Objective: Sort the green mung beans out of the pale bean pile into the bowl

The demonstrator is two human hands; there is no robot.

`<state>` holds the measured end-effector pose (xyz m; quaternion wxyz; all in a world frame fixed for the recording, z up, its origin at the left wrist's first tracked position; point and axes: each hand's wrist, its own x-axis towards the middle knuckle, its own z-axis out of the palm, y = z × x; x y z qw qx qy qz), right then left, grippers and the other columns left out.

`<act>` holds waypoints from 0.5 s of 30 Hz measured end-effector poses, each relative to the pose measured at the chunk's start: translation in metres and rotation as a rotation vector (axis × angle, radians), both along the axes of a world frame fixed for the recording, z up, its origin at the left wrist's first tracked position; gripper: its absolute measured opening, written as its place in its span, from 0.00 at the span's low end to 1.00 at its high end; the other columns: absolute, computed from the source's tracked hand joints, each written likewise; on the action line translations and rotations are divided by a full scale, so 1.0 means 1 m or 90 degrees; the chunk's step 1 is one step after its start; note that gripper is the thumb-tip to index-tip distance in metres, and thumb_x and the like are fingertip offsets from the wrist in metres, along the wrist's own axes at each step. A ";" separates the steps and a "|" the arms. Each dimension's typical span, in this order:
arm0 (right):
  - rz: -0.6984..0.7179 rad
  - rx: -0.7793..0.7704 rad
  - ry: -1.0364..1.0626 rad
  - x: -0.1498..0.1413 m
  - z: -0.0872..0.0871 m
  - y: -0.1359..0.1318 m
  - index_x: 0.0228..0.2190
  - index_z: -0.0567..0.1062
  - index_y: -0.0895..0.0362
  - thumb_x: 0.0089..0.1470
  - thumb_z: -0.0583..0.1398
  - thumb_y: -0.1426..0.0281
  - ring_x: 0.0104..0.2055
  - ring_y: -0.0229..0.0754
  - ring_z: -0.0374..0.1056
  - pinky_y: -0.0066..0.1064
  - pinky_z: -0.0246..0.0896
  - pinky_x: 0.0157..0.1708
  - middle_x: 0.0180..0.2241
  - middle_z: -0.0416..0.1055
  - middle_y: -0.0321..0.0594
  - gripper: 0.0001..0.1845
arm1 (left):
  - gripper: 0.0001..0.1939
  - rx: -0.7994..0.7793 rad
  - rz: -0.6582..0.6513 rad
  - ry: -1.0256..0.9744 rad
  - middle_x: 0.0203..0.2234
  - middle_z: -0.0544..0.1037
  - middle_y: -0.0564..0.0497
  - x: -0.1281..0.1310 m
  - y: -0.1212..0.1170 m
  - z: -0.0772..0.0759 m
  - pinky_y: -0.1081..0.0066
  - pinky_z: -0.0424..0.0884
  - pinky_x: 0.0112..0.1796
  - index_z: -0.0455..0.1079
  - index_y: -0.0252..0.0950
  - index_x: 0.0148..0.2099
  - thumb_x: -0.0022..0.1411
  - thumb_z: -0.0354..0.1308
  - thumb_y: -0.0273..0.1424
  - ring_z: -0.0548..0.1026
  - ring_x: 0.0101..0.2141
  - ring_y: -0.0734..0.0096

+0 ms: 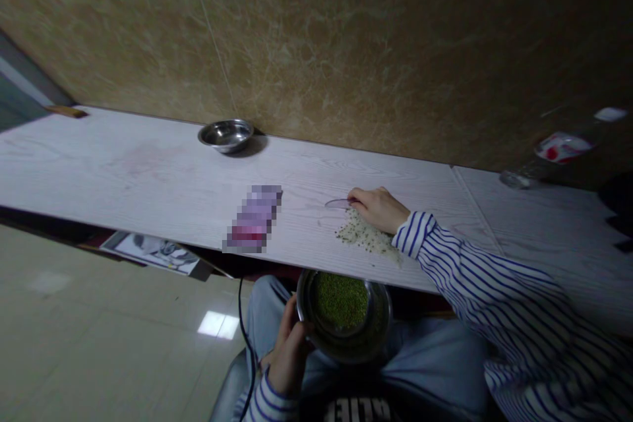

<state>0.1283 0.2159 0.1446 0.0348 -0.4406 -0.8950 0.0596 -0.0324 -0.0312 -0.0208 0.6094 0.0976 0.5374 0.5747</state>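
Note:
My left hand (289, 346) is closed on the rim of a metal bowl (386, 316), tilted over my lap just below the table edge. Green beans (341, 300), which look like mung beans, lie inside it. Over the table, my right hand (378, 208) is closed on a thin, see-through purplish piece (337, 204) with a curved edge; its exact kind is unclear. Close under that hand, a spread pile of white rice-like grains (363, 234) with scattered green beans covers the tabletop.
Against the wall stands a second metal bowl (226, 137). A blurred-out purple rectangular object (254, 217) lies left of the grains. At the right is a clear plastic bottle (558, 148). Papers (153, 252) sit on a shelf below the table (301, 171), and a black cable (242, 316) hangs beside my leg.

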 end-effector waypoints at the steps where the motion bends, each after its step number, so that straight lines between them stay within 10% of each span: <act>1: 0.016 -0.007 -0.002 -0.002 0.001 -0.002 0.48 0.76 0.56 0.66 0.54 0.74 0.44 0.44 0.78 0.37 0.62 0.49 0.43 0.82 0.45 0.13 | 0.37 -0.005 0.004 -0.011 0.55 0.77 0.43 0.000 0.000 0.000 0.61 0.74 0.37 0.65 0.45 0.64 0.50 0.62 0.38 0.75 0.50 0.44; 15: 0.220 -0.048 0.061 0.008 -0.011 -0.030 0.43 0.78 0.55 0.65 0.55 0.75 0.44 0.44 0.75 0.41 0.51 0.49 0.41 0.82 0.42 0.12 | 0.36 0.020 -0.016 -0.044 0.49 0.78 0.45 0.000 0.003 0.013 0.65 0.72 0.35 0.64 0.42 0.63 0.49 0.62 0.34 0.74 0.44 0.52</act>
